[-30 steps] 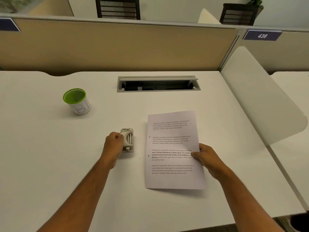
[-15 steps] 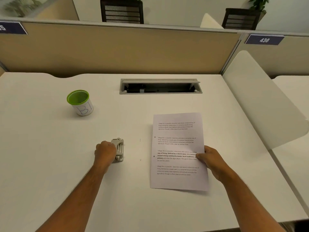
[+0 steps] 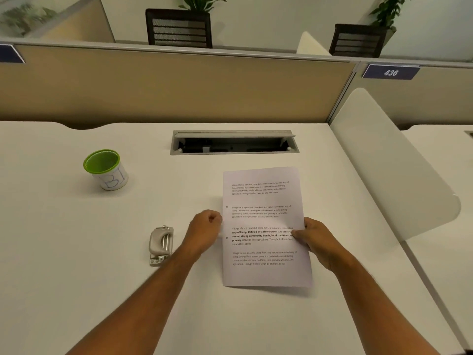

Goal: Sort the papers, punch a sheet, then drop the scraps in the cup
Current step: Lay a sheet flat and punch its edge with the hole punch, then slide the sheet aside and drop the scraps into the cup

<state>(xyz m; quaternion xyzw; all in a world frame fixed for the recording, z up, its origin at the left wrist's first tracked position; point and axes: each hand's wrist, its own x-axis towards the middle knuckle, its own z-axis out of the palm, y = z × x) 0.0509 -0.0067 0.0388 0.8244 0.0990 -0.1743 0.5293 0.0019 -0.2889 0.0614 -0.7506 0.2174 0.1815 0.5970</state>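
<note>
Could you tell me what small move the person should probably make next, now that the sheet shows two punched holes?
Probably pinch up the scraps. The sheet already has two holes along its left edge, the punch stands released on the desk, and the left hand is curled at that edge. The right hand pins the sheet. The scraps themselves are too small to see; the cup waits at far left.

It was an open-plan office. Tan fabric partitions [image 3: 166, 83] with a blue numbered plate [image 3: 390, 72] divided white surfaces [image 3: 64, 239]. A grey cable hatch [image 3: 234, 142] was sunk in one.
</note>
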